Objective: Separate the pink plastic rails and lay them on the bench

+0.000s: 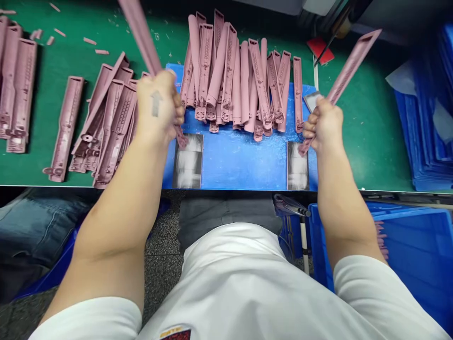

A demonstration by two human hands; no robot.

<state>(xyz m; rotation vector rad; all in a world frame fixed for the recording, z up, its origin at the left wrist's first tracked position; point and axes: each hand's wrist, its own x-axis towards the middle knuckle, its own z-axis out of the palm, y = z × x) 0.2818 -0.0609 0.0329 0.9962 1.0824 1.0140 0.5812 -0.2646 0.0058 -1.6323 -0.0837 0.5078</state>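
My left hand [157, 106] grips a long dusty-pink moulded plastic part [139, 38], which sticks up past the top of my fist and out below it. My right hand [323, 125] is shut on a similar pink part [352, 66], angled up and to the right. A heap of these pink parts [230, 78] lies on a blue board [240, 165] just ahead of my hands. Two grey-and-white rectangular pads [188, 160] sit on the board's near edge, below my left hand; the other pad [297, 166] is below my right.
More pink parts [109, 123] lie on the green work mat [368, 118] to the left, with small pink offcuts [90, 41] behind them. Stacked blue sheets [424, 118] stand at the right. A blue crate [406, 245] sits below the table edge on the right.
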